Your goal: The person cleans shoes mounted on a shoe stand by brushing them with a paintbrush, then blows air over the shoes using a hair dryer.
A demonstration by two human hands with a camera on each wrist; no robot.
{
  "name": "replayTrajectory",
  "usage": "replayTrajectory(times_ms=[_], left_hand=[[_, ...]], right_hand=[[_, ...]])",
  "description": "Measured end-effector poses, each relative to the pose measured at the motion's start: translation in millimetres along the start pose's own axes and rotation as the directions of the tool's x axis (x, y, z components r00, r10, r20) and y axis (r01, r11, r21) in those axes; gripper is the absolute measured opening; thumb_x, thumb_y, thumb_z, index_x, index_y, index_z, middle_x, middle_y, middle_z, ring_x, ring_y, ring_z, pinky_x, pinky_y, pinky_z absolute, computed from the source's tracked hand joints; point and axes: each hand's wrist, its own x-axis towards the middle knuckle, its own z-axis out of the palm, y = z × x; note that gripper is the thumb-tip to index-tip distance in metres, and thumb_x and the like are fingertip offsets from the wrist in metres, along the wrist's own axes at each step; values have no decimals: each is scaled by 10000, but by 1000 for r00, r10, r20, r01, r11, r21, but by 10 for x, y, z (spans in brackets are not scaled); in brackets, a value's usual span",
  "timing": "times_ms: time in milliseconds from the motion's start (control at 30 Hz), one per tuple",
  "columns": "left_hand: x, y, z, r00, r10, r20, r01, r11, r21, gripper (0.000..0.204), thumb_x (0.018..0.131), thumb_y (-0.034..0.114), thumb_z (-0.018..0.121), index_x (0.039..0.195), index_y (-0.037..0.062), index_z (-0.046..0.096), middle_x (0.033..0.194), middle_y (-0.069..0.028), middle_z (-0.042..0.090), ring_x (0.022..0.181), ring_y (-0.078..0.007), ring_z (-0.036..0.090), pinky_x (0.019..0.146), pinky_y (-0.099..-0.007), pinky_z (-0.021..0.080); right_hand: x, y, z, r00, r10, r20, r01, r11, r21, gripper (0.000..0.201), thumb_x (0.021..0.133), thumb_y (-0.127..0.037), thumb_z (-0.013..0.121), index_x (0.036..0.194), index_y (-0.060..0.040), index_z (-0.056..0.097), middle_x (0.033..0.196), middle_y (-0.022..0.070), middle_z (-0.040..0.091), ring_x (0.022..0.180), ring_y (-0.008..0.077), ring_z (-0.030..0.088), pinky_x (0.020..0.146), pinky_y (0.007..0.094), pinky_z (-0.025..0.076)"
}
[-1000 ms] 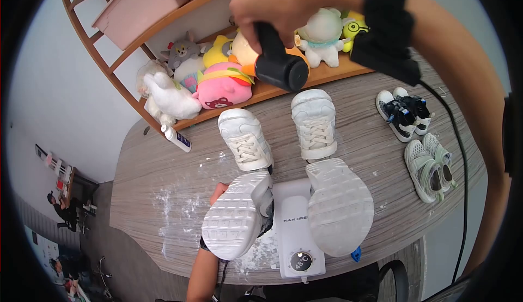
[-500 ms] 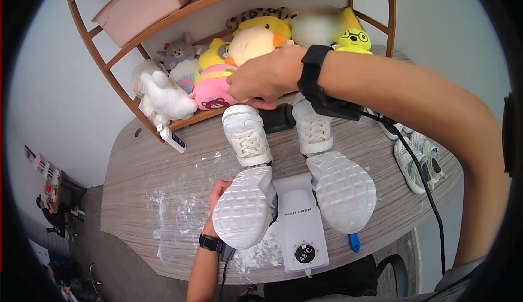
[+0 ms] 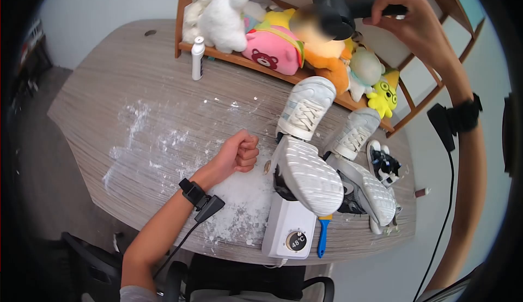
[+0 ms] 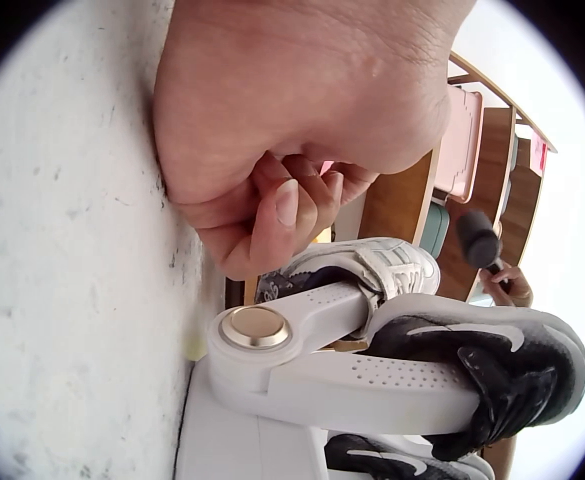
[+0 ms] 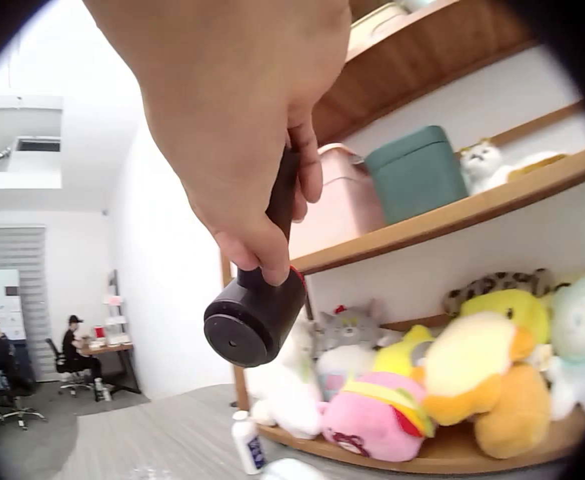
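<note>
My left hand [image 3: 237,152] rests on the powdery table, fingers curled into a fist around nothing, left of the shoes. Raised at the upper right, my right hand [image 3: 406,21] grips the handle of a black hair dryer [image 3: 335,16], its head before the plush toys. Below it, two white laced shoes [image 3: 306,108] [image 3: 357,133] stand with toes up. Two more shoes show their pale soles [image 3: 313,177] [image 3: 375,187] nearer the front. The left wrist view shows a white device [image 4: 403,390] with perforated arms reaching into shoes.
Plush toys [image 3: 272,51] fill the shelf behind. A white bottle [image 3: 198,59] stands at its foot. A blue brush [image 3: 323,236] lies beside the device's base [image 3: 278,228], whose dial reads 48°C. Small dark shoes [image 3: 384,163] sit to the right. White powder [image 3: 234,215] covers part of the table.
The head view has turned. My right hand has lifted the hair dryer from low behind the shoes to shelf height. My left hand has moved out from beside the left shoe, onto the table.
</note>
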Motion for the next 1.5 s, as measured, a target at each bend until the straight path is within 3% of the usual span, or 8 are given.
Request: replayTrajectory(times_ms=[167, 233, 633, 1100, 1167, 1200, 1333, 1500], left_hand=[[4, -2, -30, 1000, 14, 26, -13, 999, -48, 314, 949, 275, 382, 667, 206, 264, 564, 84, 209, 466, -66, 163, 413, -249, 202], [-4, 7, -26, 1000, 5, 21, -4, 999, -48, 320, 944, 271, 379, 653, 211, 261, 559, 85, 203, 467, -66, 159, 416, -251, 197], [6, -28, -39, 999, 44, -1, -44, 998, -53, 324, 937, 286, 381, 646, 217, 257, 553, 90, 197, 456, -63, 162, 406, -254, 185], [47, -30, -91, 999, 9, 43, -5, 994, -113, 312, 910, 280, 401, 635, 218, 268, 548, 92, 187, 447, -63, 157, 402, -258, 169], [42, -25, -97, 999, -2, 45, 7, 994, -112, 312, 909, 279, 401, 634, 217, 269, 547, 92, 185, 446, -63, 156, 401, -258, 166], [39, -19, -94, 999, -4, 44, 9, 994, -113, 311, 908, 277, 401, 633, 217, 268, 547, 90, 186, 445, -64, 155, 400, -257, 165], [15, 7, -61, 999, -17, 28, 21, 992, -125, 312, 905, 270, 399, 629, 216, 263, 544, 87, 186, 443, -67, 151, 398, -257, 160], [7, 14, -62, 999, -19, 29, 22, 994, -109, 318, 903, 265, 397, 623, 216, 255, 542, 86, 182, 445, -69, 145, 397, -259, 161]], right_hand=[[164, -503, 308, 998, -60, -5, 58, 944, 326, 141, 804, -80, 823, 775, -59, 686, 986, 42, 703, 961, 123, 657, 913, 266, 491], [119, -691, 441, 985, 113, 131, -164, 852, 497, 155, 802, -103, 835, 774, -63, 688, 968, 37, 700, 961, 118, 654, 890, 275, 500], [69, -995, 708, 786, 391, 478, -598, 675, 432, 236, 939, -219, 734, 1026, -83, 561, 813, 37, 686, 643, 62, 554, 589, 219, 402], [390, -1217, 1023, 751, 344, 564, -492, 861, 129, 327, 890, -316, 730, 1022, -51, 591, 773, 101, 670, 630, 179, 620, 591, 330, 474], [402, -1212, 1204, 807, 203, 555, -275, 960, 50, 286, 915, -296, 715, 1030, -61, 599, 806, 101, 658, 648, 142, 568, 568, 308, 443], [396, -1233, 1253, 823, 135, 551, -151, 988, -17, 324, 897, -327, 714, 1057, -63, 614, 904, 164, 672, 780, 241, 637, 705, 373, 493], [366, -1264, 1489, 782, 103, 615, -95, 994, -47, 350, 880, -357, 713, 1065, -74, 621, 1031, 213, 687, 939, 355, 667, 827, 432, 500], [349, -1280, 1306, 758, 208, 619, -214, 975, -66, 344, 868, -320, 699, 1039, -29, 633, 890, 152, 702, 881, 317, 677, 773, 418, 506]])
